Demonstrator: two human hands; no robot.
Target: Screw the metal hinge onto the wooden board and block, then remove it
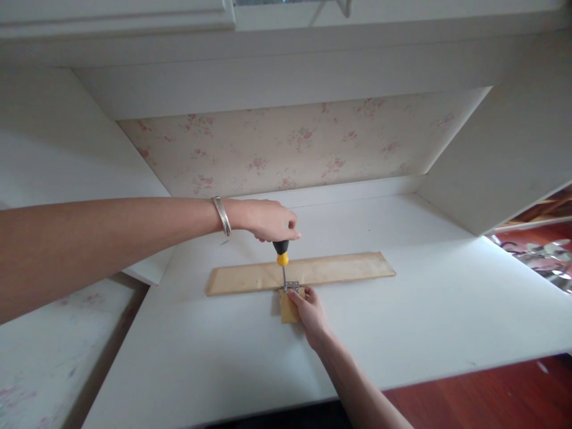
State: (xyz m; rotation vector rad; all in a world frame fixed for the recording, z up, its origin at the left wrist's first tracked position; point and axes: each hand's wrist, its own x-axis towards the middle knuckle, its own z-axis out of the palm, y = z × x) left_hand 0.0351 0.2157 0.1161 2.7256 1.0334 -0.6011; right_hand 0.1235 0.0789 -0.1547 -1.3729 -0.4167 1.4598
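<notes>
- Left hand (268, 219) clenched over the black top of a screwdriver (282, 257), thumb and fingers wrapped round the grip; silver bangle (221, 215) on the wrist
- Screwdriver stands near upright, black and yellow handle, thin shaft running down to a small metal bracket (292, 286); tip seems seated on it, though the contact point is too small to confirm
- Right hand (310, 310) pressed flat-fingered on a short wood piece (288, 310), fingertips touching the bracket edge; it steadies, wraps nothing
- Long wood strip (300, 271) lies flat across the white desk (402, 322), running from 9 to 3 o'clock; short piece butts it at 6 o'clock, bracket spanning the joint
- Handling judgement: strips look thin, light, stiff; likely to skate on the smooth desk unless pinned. Best held flat, close by the joint, clear of the tip
- Bracket small, hard, probably slippery; screws not discernible
- Driver rigid; handle top is the natural hold, downward load needed to stop the tip jumping
- Surroundings: floral back panel (286, 149) at 12 o'clock, white side wall (491, 167) at 2 o'clock, well apart
- Shiny crumpled item (540, 262) at 3 o'clock, off the desk
- Nothing lies in the way of either hand
</notes>
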